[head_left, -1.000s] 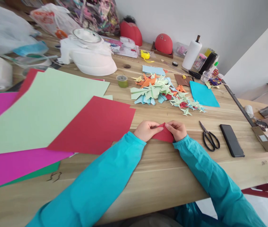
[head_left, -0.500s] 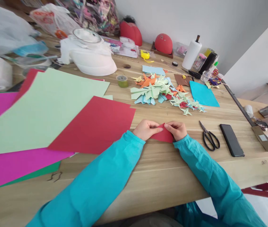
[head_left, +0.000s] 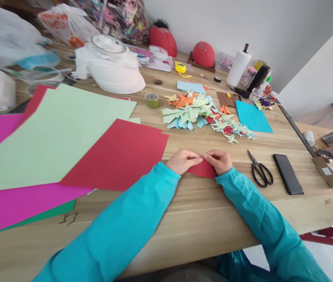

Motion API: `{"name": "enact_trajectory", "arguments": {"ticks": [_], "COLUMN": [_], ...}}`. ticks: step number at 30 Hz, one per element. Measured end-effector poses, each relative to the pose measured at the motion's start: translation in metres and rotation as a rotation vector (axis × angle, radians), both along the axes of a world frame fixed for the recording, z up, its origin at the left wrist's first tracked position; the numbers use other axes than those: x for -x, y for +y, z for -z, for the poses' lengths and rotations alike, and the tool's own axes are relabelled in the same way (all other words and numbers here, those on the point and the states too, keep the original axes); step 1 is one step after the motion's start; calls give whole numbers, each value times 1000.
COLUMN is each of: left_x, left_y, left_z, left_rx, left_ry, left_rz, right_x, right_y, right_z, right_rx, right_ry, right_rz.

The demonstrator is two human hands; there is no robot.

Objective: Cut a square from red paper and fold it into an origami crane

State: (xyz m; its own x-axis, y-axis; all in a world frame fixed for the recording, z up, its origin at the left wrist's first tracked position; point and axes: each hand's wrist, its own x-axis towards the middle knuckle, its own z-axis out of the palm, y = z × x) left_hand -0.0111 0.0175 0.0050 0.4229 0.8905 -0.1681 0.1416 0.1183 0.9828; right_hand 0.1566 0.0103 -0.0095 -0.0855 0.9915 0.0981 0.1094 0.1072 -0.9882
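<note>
A small piece of red paper (head_left: 203, 169) is held between both hands just above the wooden table. My left hand (head_left: 182, 161) pinches its upper edge from the left, thumb pointing right. From the other side my right hand (head_left: 219, 161) pinches the same edge, the two thumbs nearly meeting. The fingers hide the paper's top, so its folds cannot be made out. To the left lies a large red sheet (head_left: 122, 154), partly over a pale green sheet (head_left: 57, 137). Black-handled scissors (head_left: 260, 170) rest to the right of my right hand.
Beyond my hands lies a heap of folded paper shapes (head_left: 189, 111), with a bright blue sheet (head_left: 253, 116) beside it. A black phone (head_left: 288, 174) lies right of the scissors. A spool (head_left: 152, 100), a yellow tape measure (head_left: 180, 68) and red pincushion (head_left: 203, 55) stand farther back.
The top point of the red paper, which stuck up between my thumbs, is now lower and covered by my fingertips. Both hands stay almost in place.
</note>
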Motion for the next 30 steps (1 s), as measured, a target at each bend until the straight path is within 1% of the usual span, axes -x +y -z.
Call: {"name": "enact_trajectory", "arguments": {"ticks": [6,10,16,19,24,30], "left_x": [0,-1,-4,-4,-3,-3], "left_y": [0,-1,-1,-2,-3,-2], "left_z": [2,1,2,2,3,2], "left_rx": [-102,-98,-128,-99,-22,-49], "left_ry": [74,82,125,90,34,86], "left_rz": [9,22,13,17,19,16], "right_x": [2,2,2,1,1,2], "right_y": [-1,-2,-4,-4,-4,-4], "right_z": [-2,-2,-6,-6,-3,-4], "right_rx": [-9,-12,-47,-10,132,112], "right_ry": [-12,-25,-45,-25,23,25], "right_rz": [15,26,-25,-33,17,-9]}}
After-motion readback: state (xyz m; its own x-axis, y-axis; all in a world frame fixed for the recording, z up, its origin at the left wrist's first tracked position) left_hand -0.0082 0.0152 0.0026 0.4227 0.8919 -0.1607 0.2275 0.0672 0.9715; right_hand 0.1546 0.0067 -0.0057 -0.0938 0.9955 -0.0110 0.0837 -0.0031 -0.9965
